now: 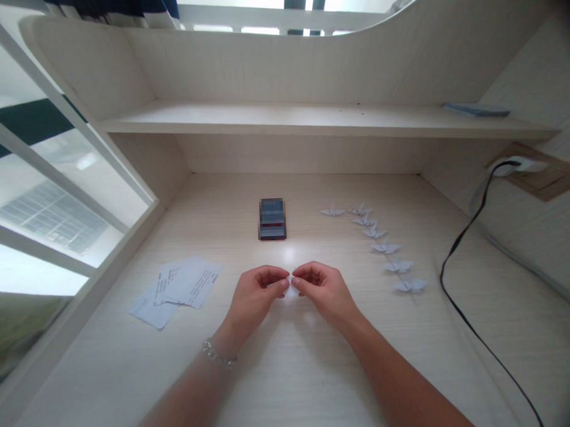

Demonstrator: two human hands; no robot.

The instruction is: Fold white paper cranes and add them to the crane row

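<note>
A small white folded paper [291,289] is pinched between my two hands near the middle of the desk. My left hand [262,289] closes thumb and fingers on its left side; a bracelet circles that wrist. On its right side my right hand [320,284] grips it the same way, with fingertips almost meeting the left ones. The fingers cover much of the paper, so its exact shape is hidden. Several folded paper cranes [385,247] stand in a curved row to the right. Loose paper sheets [191,283] with printed lines overlap on the left.
Behind my hands lies a phone [272,219], its screen blurred. A black cable [452,300] runs down the right side from a plug [521,165] in the wall socket. A shelf [285,116] spans the back, with a flat bluish item [476,109] at its right end.
</note>
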